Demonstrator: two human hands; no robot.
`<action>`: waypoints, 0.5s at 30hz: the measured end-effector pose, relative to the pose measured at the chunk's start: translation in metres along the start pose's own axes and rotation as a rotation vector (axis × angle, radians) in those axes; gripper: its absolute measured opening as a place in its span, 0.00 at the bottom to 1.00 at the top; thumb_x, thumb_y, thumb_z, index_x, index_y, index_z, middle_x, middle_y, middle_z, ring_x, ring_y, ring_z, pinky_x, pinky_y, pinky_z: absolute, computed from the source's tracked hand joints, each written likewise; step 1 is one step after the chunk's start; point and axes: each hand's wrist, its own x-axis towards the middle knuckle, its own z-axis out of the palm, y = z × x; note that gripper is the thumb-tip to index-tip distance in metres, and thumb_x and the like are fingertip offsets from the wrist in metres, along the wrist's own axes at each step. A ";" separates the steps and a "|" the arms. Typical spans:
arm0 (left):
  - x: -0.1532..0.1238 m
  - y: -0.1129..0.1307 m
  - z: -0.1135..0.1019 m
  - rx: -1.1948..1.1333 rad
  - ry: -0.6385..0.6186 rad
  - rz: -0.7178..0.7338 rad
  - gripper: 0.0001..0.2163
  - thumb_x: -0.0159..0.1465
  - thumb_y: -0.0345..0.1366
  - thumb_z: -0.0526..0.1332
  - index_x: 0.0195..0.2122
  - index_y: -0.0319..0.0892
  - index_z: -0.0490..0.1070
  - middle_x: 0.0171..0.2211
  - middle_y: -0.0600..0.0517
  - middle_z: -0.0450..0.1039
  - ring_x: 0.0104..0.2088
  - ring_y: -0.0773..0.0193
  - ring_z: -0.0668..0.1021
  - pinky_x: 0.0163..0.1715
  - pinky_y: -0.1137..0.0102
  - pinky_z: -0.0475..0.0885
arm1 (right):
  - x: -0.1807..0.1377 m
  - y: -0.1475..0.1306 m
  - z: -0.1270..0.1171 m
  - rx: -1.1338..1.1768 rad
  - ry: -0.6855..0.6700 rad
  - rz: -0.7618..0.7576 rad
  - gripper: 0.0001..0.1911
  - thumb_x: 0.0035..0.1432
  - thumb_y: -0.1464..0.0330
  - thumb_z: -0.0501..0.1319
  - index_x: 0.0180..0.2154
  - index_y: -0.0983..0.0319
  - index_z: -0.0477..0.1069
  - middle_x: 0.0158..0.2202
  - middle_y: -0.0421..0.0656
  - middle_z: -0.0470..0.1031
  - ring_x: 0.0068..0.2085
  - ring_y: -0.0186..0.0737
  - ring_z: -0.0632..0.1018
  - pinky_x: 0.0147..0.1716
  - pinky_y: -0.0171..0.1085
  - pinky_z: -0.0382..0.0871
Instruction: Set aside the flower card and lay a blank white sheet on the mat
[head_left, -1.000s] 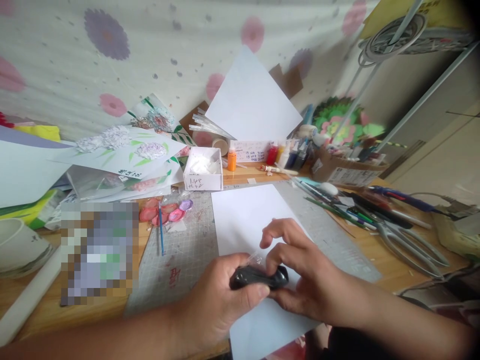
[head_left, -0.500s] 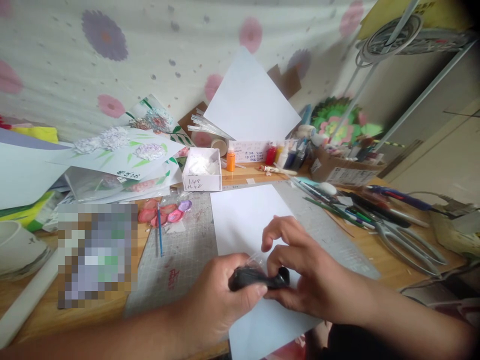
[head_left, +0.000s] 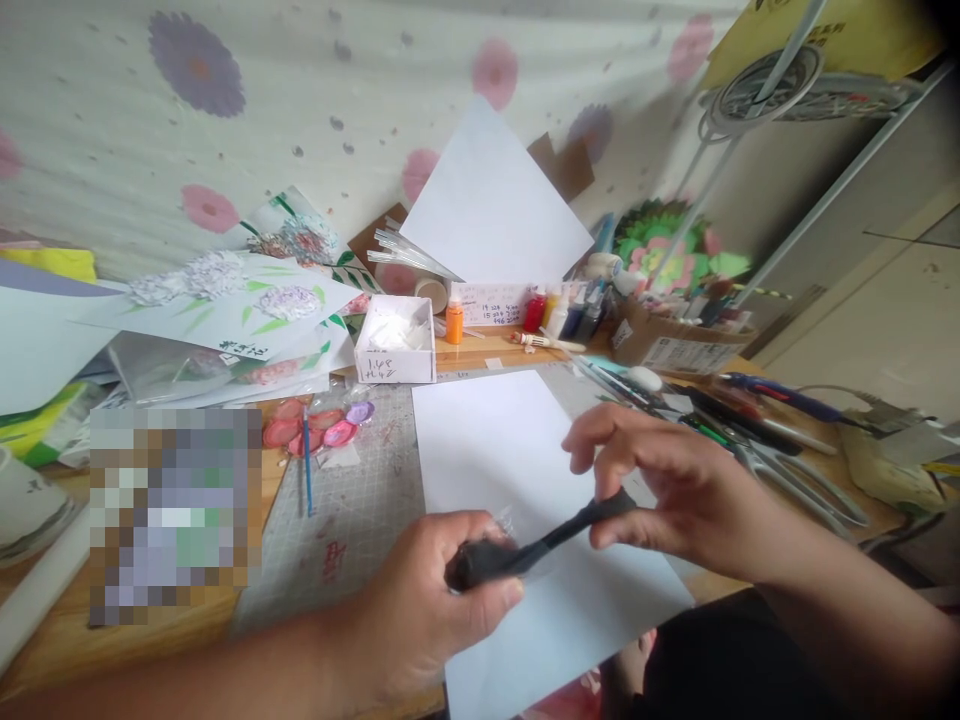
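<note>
My left hand [head_left: 431, 590] is closed round one end of a soft black lump of clay [head_left: 525, 550], with a bit of clear wrap showing at my thumb. My right hand [head_left: 675, 480] pinches the other end, and the clay is stretched into a thin strand between the two hands. Both hands hover over a white sheet of paper [head_left: 510, 460] that lies on a grey cutting mat [head_left: 360, 510].
A white box [head_left: 395, 342] and small paint bottles [head_left: 454, 322] stand behind the sheet. Scissors [head_left: 795, 475], pens and brushes lie at the right. Pink clay petals [head_left: 322, 428] and a blue brush [head_left: 306, 460] lie left of the sheet, flower pictures [head_left: 232, 310] farther left.
My right hand has pulled up and to the right, drawing the black clay out from a short lump into a long thin strand. My left hand has stayed in place.
</note>
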 end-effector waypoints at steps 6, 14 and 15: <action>-0.001 -0.002 -0.001 -0.070 -0.031 0.010 0.17 0.56 0.49 0.63 0.30 0.39 0.64 0.23 0.59 0.56 0.25 0.73 0.58 0.24 0.74 0.53 | -0.002 0.000 0.013 0.143 0.046 0.084 0.09 0.59 0.76 0.66 0.38 0.61 0.67 0.37 0.42 0.74 0.38 0.37 0.76 0.37 0.34 0.71; 0.000 -0.006 0.000 -0.173 -0.053 0.054 0.16 0.56 0.48 0.66 0.34 0.40 0.67 0.24 0.59 0.57 0.26 0.74 0.59 0.26 0.75 0.56 | 0.007 -0.007 0.026 0.145 -0.024 0.040 0.14 0.56 0.83 0.61 0.43 0.64 0.70 0.36 0.43 0.74 0.36 0.34 0.76 0.37 0.30 0.71; 0.000 -0.006 0.000 -0.175 -0.052 0.056 0.17 0.56 0.48 0.66 0.35 0.40 0.68 0.24 0.59 0.57 0.26 0.73 0.59 0.26 0.75 0.56 | 0.008 -0.008 0.026 0.128 -0.056 0.038 0.14 0.55 0.83 0.61 0.42 0.65 0.71 0.36 0.43 0.74 0.36 0.34 0.76 0.37 0.30 0.70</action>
